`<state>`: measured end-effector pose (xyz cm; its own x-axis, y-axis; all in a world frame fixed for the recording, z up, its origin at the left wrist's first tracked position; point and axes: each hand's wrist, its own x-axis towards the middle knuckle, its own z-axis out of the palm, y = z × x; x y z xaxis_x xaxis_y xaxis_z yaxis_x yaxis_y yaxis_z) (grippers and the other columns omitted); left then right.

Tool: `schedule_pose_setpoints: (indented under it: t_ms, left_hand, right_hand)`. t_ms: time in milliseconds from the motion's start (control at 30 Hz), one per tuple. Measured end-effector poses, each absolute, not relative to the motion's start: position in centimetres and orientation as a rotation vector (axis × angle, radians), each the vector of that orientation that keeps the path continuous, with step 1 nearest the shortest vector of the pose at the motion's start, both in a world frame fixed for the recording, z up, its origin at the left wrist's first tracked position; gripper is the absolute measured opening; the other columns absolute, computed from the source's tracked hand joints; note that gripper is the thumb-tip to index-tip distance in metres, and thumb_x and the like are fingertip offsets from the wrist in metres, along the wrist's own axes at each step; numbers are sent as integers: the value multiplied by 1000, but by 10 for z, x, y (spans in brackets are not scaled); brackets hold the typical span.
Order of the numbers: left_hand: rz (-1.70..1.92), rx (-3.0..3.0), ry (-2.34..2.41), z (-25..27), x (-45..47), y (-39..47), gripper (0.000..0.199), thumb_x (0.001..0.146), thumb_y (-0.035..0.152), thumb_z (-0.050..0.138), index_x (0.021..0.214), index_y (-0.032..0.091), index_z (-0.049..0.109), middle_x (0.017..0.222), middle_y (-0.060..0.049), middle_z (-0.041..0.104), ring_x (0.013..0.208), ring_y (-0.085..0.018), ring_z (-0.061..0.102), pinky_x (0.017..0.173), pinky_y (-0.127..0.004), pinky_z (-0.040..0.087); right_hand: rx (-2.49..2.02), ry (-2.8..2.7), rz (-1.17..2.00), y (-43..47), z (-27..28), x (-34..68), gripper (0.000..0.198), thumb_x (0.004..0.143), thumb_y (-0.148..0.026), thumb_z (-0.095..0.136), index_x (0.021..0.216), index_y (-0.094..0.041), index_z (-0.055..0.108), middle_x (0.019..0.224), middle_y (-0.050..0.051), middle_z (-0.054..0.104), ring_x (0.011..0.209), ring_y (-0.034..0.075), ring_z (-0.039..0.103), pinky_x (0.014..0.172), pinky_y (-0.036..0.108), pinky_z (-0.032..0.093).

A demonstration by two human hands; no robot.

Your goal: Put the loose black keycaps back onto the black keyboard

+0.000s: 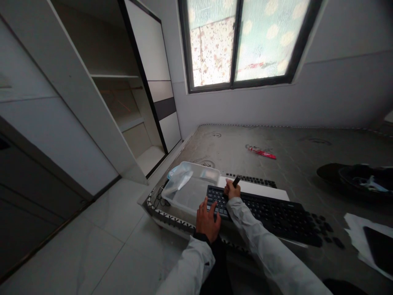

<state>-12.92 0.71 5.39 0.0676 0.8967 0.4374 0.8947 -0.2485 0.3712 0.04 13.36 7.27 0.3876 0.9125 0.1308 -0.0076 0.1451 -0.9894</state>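
The head view shows a person's two hands at a dark keyboard [270, 215], which lies near the near edge of a grey mattress [294, 164], its left end close to the near left corner. The left hand [208, 219] lies at that end with its fingers open and spread, the tips on or just over the keys. The right hand [232, 189] has its fingers closed around a short black stick [236, 181], whose upper end juts above the fist; the lower end is hidden. A white board [260, 189] shows from under the keyboard on its far side. Beyond that, loose keys [251, 179] stand in rows, and more small black pieces [322, 225] are scattered past the keyboard's right end. Towards the mattress's near left corner stands a clear plastic box [193, 196] with a crumpled bag [181, 181] at its left side; thin cables [159, 200] lie between the box and the left edge. A red strip [262, 153] lies farther back, towards the far edge. At the right are a dark cap-like item [331, 174] and white paper [353, 223] under a flat black object [379, 246].
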Motion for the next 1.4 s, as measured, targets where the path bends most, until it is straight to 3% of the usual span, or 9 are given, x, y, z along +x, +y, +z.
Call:
schedule_pose_setpoints:
  t_ms: [133, 267, 433, 600, 733, 1167, 1400]
  left_hand:
    - [954, 2301, 1913, 56, -130, 6, 44, 85, 23, 54, 128, 28, 53, 144, -6, 37, 124, -25, 41, 104, -44, 38]
    - [948, 2295, 1919, 58, -130, 5, 43, 84, 23, 54, 127, 28, 53, 144, -7, 38, 124, -26, 41, 103, -44, 39]
    - [954, 2284, 1909, 58, -130, 6, 43, 84, 23, 55, 127, 27, 54, 143, -7, 39, 123, -26, 43, 101, -45, 41]
    - [980, 2307, 1912, 55, -130, 6, 42, 84, 23, 54, 126, 26, 55, 143, -8, 39, 122, -26, 43, 100, -45, 41]
    - [980, 2332, 1908, 54, -130, 7, 42, 85, 23, 53, 126, 27, 54, 143, -7, 39, 121, -26, 44, 100, -44, 41]
    - [946, 2384, 1912, 56, -131, 9, 41, 86, 21, 49, 126, 26, 55, 142, -8, 41, 120, -26, 46, 98, -43, 42]
    - [915, 2429, 1937, 52, -132, 13, 41, 87, 21, 48, 127, 27, 54, 141, -7, 42, 120, -25, 47, 98, -42, 41]
  right_hand:
    - [-1266, -940, 885, 133, 83, 17, 53, 66, -74, 53, 50, -26, 37, 38, -7, 32, 35, 10, 28, 37, 28, 26]
    - [-1392, -1187, 772, 129, 86, 39, 42, 58, -60, 72, 50, -21, 58, 46, 0, 52, 49, 16, 48, 50, 28, 34]
    - [-1660, -1772, 620, 121, 80, 55, 20, 62, -42, 77, 71, -25, 73, 69, 1, 68, 73, 21, 62, 67, 28, 41]
    - [-1797, -1887, 541, 110, 76, 59, 15, 73, -36, 69, 83, -24, 70, 85, 3, 70, 84, 21, 65, 73, 28, 44]
    - [-1761, -1820, 474, 96, 76, 63, 15, 79, -35, 62, 87, -22, 62, 82, 4, 70, 81, 23, 65, 72, 29, 44]
    - [-1718, -1882, 349, 47, 76, 111, 19, 81, -35, 59, 99, -29, 65, 102, 1, 71, 92, 23, 66, 76, 32, 47]
    - [-1632, -2016, 170, 38, 62, 148, 25, 86, -26, 52, 107, -23, 64, 108, 7, 70, 98, 23, 65, 88, 39, 45]
